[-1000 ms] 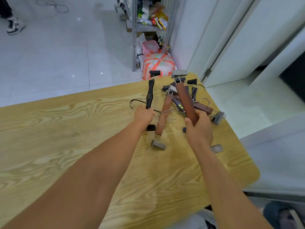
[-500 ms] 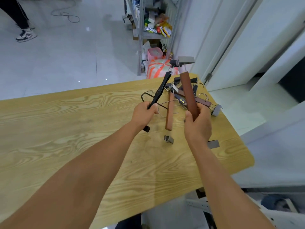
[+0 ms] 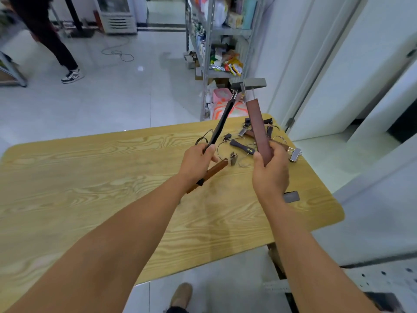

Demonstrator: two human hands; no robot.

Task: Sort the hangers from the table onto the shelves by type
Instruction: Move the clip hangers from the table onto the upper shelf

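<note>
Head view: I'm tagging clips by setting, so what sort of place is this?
Probably a storeroom or workshop: a grey metal shelving rack crammed with packets and bottles, a white tiled floor with a loose black cable, and a light wooden table bearing brown and black clip hangers.

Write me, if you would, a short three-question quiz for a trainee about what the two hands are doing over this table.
1. True or false: the left hand grips a black hanger.
2. Which does the right hand grip? A) a dark brown wooden hanger B) a loose hook C) nothing.
3. Fill in: the pile of hangers lies near the far ___ corner of the table.
Key: 1 true; 2 A; 3 right.
</note>
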